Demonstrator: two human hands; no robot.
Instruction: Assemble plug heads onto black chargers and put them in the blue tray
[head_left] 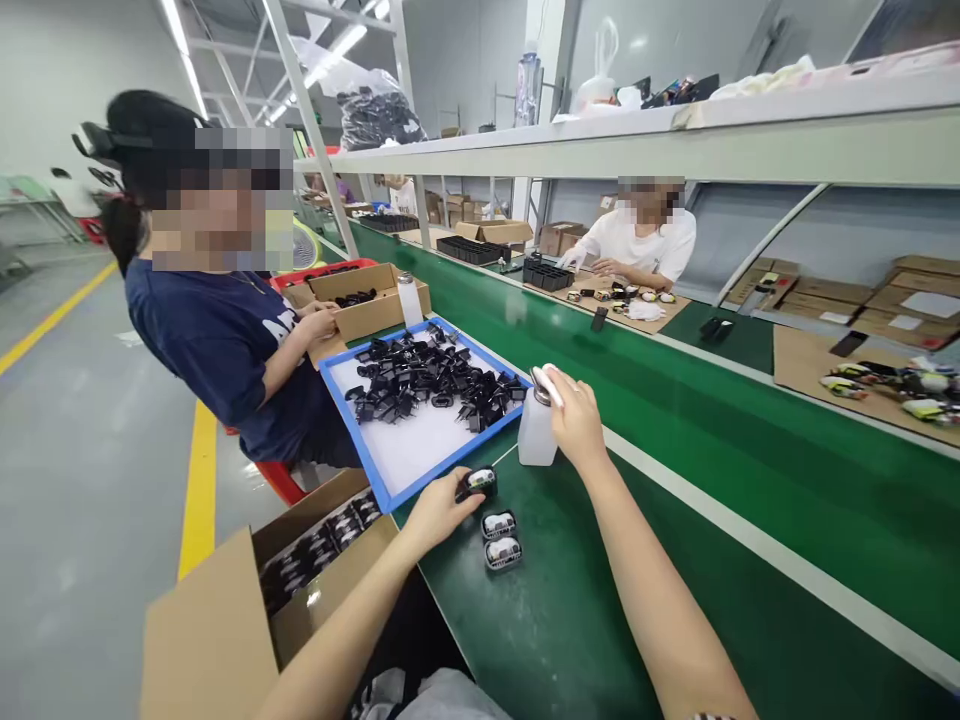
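bottle pump (541,385) (half behind right fingers (571,392))

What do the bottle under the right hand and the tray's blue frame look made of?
The bottle looks like matte translucent plastic, with light showing through its wall; its pump top gleams like metal. The tray's blue frame looks smooth and opaque, plastic or painted, hard to tell.

Glossy black plug adapters (424,378) fill a white, blue-framed plastic tray (355,440) beside a deep green conveyor belt (570,630).
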